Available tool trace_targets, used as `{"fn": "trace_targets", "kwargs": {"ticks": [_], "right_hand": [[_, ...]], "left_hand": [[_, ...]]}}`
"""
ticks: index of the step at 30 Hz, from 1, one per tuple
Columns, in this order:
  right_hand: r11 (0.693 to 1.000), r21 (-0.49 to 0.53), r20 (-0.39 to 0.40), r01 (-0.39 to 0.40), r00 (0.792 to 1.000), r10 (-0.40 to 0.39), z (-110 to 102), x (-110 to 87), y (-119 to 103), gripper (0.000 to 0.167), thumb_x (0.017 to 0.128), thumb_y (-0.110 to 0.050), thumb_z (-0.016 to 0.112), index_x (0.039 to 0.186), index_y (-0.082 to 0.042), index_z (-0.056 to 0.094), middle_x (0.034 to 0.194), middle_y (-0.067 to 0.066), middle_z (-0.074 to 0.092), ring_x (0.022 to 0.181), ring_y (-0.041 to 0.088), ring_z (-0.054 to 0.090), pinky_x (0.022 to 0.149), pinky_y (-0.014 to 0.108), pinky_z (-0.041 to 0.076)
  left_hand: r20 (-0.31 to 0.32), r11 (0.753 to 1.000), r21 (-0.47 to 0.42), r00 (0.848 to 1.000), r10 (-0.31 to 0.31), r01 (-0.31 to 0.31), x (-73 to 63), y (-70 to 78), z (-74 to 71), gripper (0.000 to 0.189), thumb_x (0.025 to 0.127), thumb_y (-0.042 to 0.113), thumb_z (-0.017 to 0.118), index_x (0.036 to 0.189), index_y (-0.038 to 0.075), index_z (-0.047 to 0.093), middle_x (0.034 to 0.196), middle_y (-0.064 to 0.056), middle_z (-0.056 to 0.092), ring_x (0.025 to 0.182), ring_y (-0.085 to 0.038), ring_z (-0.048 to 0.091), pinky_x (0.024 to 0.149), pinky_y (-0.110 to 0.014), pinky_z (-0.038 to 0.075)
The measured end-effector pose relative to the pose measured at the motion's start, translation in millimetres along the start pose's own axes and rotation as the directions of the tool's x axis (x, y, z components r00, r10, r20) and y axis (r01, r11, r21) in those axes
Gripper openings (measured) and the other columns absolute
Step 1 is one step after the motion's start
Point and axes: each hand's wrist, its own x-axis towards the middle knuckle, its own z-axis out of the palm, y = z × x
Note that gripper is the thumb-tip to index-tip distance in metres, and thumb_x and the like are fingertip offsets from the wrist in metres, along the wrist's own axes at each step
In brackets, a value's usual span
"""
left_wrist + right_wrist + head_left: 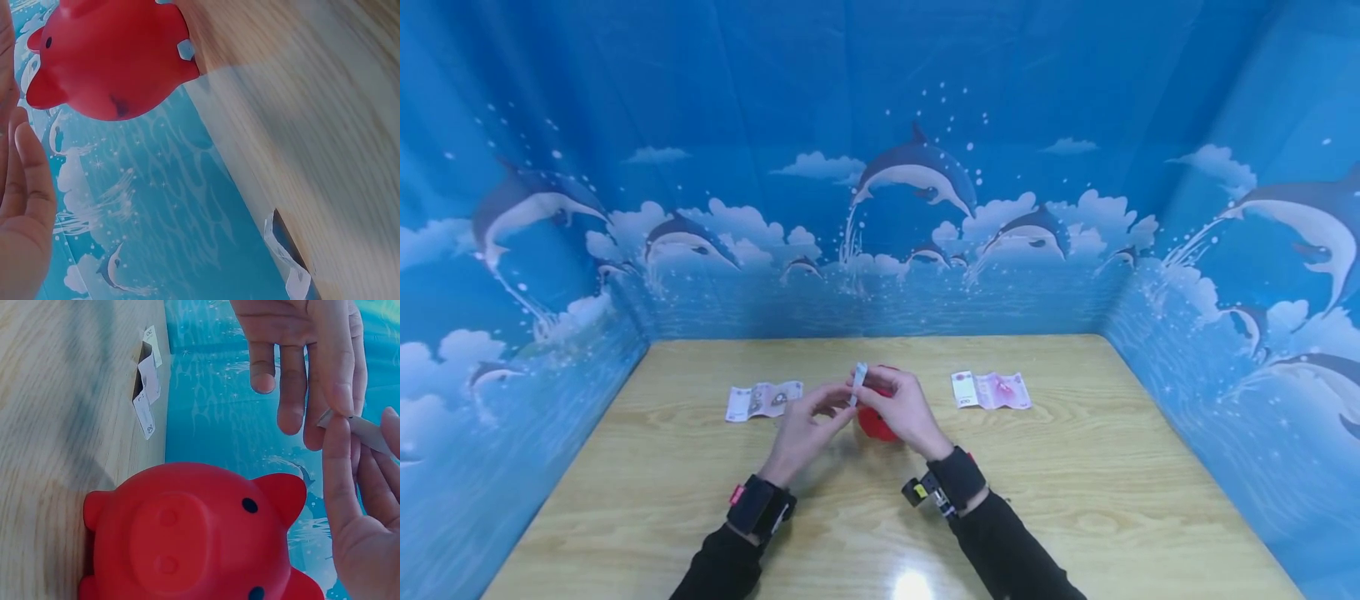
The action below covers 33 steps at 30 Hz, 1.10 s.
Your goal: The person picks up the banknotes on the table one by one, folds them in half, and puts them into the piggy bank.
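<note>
Above the table, my left hand (808, 425) and right hand (906, 412) meet at a narrow folded paper strip (859, 379), which looks like a folded banknote. Both hands pinch it between thumb and fingers. In the right wrist view, the left hand (300, 362) comes from the top and the right hand (369, 537) from the lower right, with the pale strip (369, 434) between their fingertips. A red piggy bank (876, 425) stands just under the hands, partly covered by the right one. Its snout and eyes show in the right wrist view.
On the wooden table (700, 492), a creased pinkish banknote (765, 401) lies left of the hands. Another creased banknote (992, 391) lies to the right. A blue dolphin-print curtain (775, 275) encloses the back and sides.
</note>
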Motion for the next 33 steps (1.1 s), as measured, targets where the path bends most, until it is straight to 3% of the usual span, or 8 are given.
{"fn": "trace_targets", "kwargs": {"ticks": [10,21,28,33], "right_hand": [[1.000,0.012,-0.022,0.015,1.000,-0.015,-1,0.5,0,0.033,0.095,-0.013,0.065,0.127,-0.004,0.064,0.119,0.014,0.070,0.114,0.023,0.065,0.093,0.034,0.055],[1.000,0.018,-0.053,-0.001,0.999,0.002,-6,-0.2,-1,0.033,0.095,-0.014,0.065,0.127,-0.006,0.064,0.119,0.013,0.070,0.113,0.022,0.065,0.091,0.031,0.055],[0.999,-0.022,-0.094,0.025,0.995,-0.027,-12,0.4,-2,0.030,0.094,-0.016,0.066,0.123,-0.011,0.067,0.116,0.007,0.072,0.112,0.019,0.065,0.094,0.032,0.054],[1.000,0.017,-0.096,0.012,0.995,-0.010,-14,2.0,-3,0.030,0.094,-0.014,0.066,0.123,-0.007,0.067,0.116,0.011,0.072,0.111,0.020,0.066,0.091,0.031,0.056]], "left_hand": [[-0.013,0.999,0.003,0.999,0.033,-0.033,3.6,-0.6,5.8,0.032,0.084,0.004,0.075,0.115,0.014,0.071,0.106,-0.002,0.074,0.092,-0.015,0.070,0.071,-0.032,0.059],[-0.050,0.989,0.057,0.989,0.139,-0.136,6.9,-0.1,13.0,0.034,0.083,0.005,0.076,0.117,0.011,0.071,0.105,-0.005,0.075,0.090,-0.015,0.070,0.068,-0.029,0.059],[-0.083,0.988,0.049,0.985,0.149,-0.145,13.8,4.0,17.7,0.027,0.086,0.008,0.074,0.113,0.010,0.073,0.104,-0.006,0.075,0.089,-0.015,0.070,0.067,-0.033,0.059],[-0.090,0.990,0.041,0.986,0.140,-0.137,16.3,4.0,20.0,0.026,0.086,0.007,0.074,0.112,0.009,0.074,0.102,-0.007,0.075,0.089,-0.016,0.070,0.067,-0.035,0.059]]}}
